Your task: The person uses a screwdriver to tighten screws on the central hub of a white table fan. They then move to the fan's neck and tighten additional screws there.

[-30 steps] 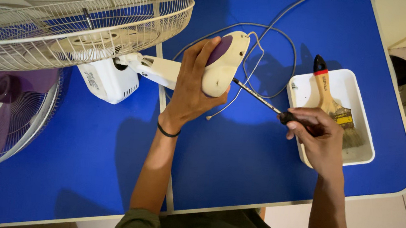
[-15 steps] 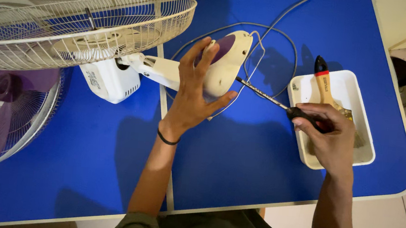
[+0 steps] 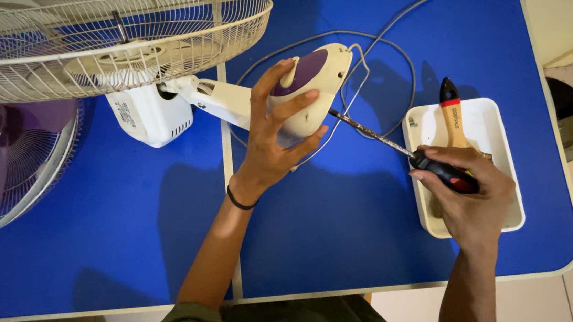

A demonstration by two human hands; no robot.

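blue tabletop (image 3: 335,234) carries everything here. the left hand (image 3: 276,136) wraps around the cream and purple fan base (image 3: 310,90), fingers spread over its upper face and thumb under the near edge, tilting it up off the table. the right hand (image 3: 467,194) is closed in a fist around the black and red handle of a screwdriver (image 3: 398,145), whose shaft runs leftward from that hand until its tip meets the side of the base just beyond the left fingertips. under the right hand sits a white tray (image 3: 508,149) with a paintbrush (image 3: 451,113). a grey cord (image 3: 385,59) loops behind the base. likely trouble: the tip could skip off the curved plastic and jab the left fingers close by, since the base is only hand-held.
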